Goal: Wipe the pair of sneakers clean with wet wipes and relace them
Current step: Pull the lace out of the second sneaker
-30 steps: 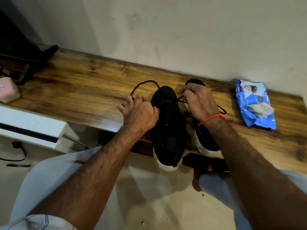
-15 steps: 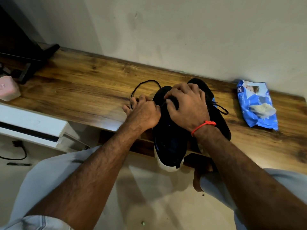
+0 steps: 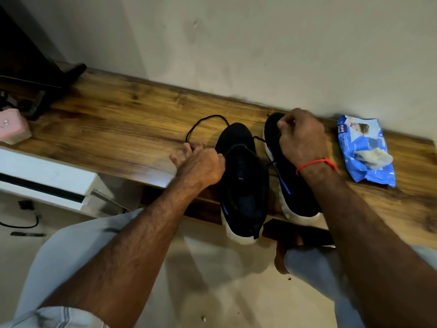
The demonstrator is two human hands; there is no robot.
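Head view: left hand [image 3: 201, 163] pinches lace [image 3: 203, 124], right hand [image 3: 301, 136] grips sneaker [image 3: 295, 185].

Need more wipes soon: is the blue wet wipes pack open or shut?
Open. A white wipe sticks out of the middle of the blue wet wipes pack, which lies flat on the wooden shelf.

Black sneakers [image 3: 243, 176] with white soles, black lace [image 3: 203, 121], blue-white wipes pack [image 3: 364, 150], brown wood-grain desk [image 3: 118, 129], red wrist thread [image 3: 316, 164].

Dim warm light; wide-angle edge distortion
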